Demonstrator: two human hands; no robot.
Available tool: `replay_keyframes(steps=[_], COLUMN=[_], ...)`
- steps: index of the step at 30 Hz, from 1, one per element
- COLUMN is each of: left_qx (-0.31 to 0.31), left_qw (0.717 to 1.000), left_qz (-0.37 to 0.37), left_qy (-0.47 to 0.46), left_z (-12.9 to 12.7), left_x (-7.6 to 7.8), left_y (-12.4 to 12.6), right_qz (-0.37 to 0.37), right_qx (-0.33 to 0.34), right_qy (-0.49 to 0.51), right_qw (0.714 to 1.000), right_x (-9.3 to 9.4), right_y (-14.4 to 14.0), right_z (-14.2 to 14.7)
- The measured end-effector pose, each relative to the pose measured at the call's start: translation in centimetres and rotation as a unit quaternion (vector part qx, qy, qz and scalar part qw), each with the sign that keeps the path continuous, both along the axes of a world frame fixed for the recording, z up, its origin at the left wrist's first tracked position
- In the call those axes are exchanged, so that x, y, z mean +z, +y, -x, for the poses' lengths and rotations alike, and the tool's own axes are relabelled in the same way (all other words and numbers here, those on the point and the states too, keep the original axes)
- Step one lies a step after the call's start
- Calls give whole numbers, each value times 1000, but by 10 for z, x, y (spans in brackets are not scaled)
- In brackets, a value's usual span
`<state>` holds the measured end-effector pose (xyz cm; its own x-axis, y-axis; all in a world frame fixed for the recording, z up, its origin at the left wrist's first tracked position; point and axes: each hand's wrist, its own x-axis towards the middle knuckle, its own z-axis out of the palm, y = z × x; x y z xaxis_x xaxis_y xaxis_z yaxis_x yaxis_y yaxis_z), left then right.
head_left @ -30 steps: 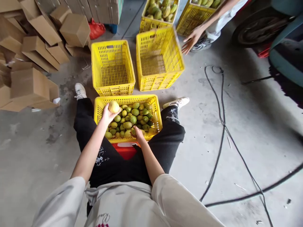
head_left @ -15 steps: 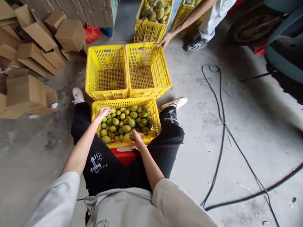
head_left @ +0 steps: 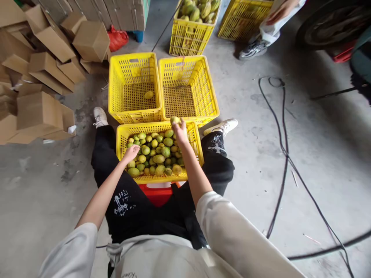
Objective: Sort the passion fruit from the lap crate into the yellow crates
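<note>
A shallow yellow crate full of green and yellow lemons lies between my knees. My right hand is closed around one lemon, raised over the crate's far right edge. Over the left part of the lemons is my left hand, its fingers drawn together; whatever they may hold is hidden. Just beyond stand two deeper yellow crates side by side. The left deep crate has a single lemon on its floor. No fruit shows in the right deep crate.
Cardboard boxes are heaped at left. Behind stand a full fruit crate and another yellow crate, with a co-worker's hand nearby. Black cable loops over the floor at right, near a vehicle wheel.
My right hand has lifted a lemon from the pile, forward. My left hand has come back lower over the fruit. The lone lemon has rolled; the co-worker's hand has left the right crate.
</note>
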<state>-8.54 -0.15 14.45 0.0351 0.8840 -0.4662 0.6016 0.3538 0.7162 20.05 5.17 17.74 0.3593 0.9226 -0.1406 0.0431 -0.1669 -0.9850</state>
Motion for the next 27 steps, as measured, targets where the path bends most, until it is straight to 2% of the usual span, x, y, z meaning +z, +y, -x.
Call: replay_keyframes(steps=[2,4,6,8,10,12,13,14,16,23,27], left_qx=[-12,-21,-30,-48,-85,-132,-150,-160,-160,-164,-156], left_qw=[996,985,971,958,954,954,952,949,942,927,932], left_qz=[-70,-132,-181,-212,-192,-133,-107,-91,-92,-109,-142], left_qy=[52,107,155,190,214,235,244,254,279,319,293], left_z=[0,1,2,1,-2,-6,-8,-10,-10,22,30], left_x=[8,15,22,27,30,30,30,30,30,34,38], left_y=[20,45,74,102,126,141,145,147,147,135,126], right_qz=[0,19,46,99,183,282,326,339,345,367,309], right_qx=[-42,-63,-57,-37,-5,64,97,130,164,148,157], right_qy=[-21,-38,-67,-102,-145,-174,-189,-196,-191,-166,-138], right_qw=[999,997,995,989,972,941,921,911,904,903,928], right_x=[-1,-12,-31,-54,-75,-89,-93,-96,-99,-103,-104], right_y=[22,19,-8,-51,-94,-127,-136,-141,-141,-127,-129], right_z=[-11,-17,-18,-13,-5,7,12,17,23,10,15])
